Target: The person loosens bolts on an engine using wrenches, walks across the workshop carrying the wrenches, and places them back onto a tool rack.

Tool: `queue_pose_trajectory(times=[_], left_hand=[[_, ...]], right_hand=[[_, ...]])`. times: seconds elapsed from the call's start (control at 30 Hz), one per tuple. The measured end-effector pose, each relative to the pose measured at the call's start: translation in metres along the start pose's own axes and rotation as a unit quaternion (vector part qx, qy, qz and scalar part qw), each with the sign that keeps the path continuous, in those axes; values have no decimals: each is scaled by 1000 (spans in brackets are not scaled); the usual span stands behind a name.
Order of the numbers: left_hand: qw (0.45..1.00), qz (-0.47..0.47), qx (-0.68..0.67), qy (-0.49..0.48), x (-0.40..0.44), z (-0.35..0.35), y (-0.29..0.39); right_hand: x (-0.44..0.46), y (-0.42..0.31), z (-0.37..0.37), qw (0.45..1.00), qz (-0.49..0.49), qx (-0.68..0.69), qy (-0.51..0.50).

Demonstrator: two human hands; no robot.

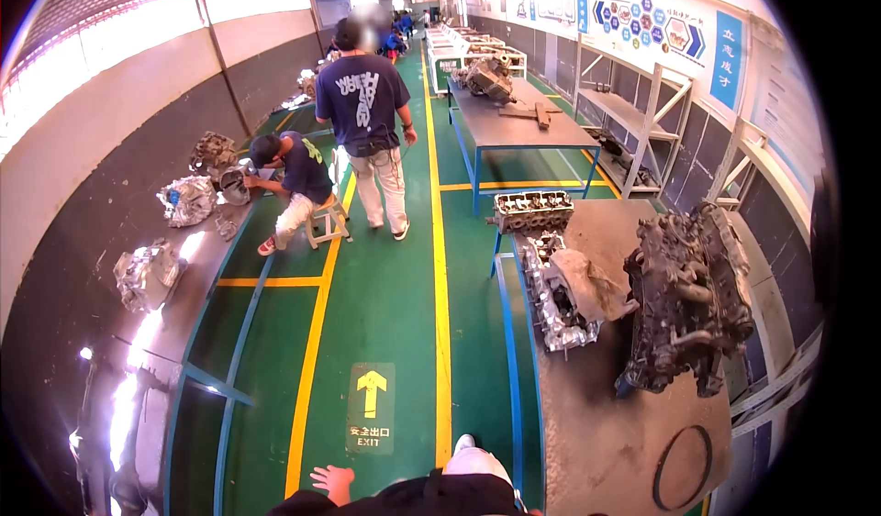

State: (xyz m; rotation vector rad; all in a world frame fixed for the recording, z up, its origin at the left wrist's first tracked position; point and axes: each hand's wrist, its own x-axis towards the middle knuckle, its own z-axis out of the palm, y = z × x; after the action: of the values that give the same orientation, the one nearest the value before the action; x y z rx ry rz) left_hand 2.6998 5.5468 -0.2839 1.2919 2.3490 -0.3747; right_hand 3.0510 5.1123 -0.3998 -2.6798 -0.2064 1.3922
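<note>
My left hand is low in the head view, above the green floor and just below the exit marking. Its fingers are spread apart and it holds nothing. My right hand does not show; the dark clothing of my own body fills the bottom middle, with one white shoe on the floor. To my right, a metal bench carries a dark engine block, a cylinder head, another silver engine part under a brown sheet, and a black belt-like ring.
A person stands in the aisle ahead. Another person sits on a stool at the left bench, touching a metal part. Silver castings lie along that bench. Farther right are a second table and metal shelves.
</note>
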Motion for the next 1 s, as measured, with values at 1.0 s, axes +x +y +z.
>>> queue_pose_trajectory(times=[1.0], left_hand=[[985,162,-38,-38,308,-210,628]], right_hand=[[191,-572,-200,994,56,79,57]])
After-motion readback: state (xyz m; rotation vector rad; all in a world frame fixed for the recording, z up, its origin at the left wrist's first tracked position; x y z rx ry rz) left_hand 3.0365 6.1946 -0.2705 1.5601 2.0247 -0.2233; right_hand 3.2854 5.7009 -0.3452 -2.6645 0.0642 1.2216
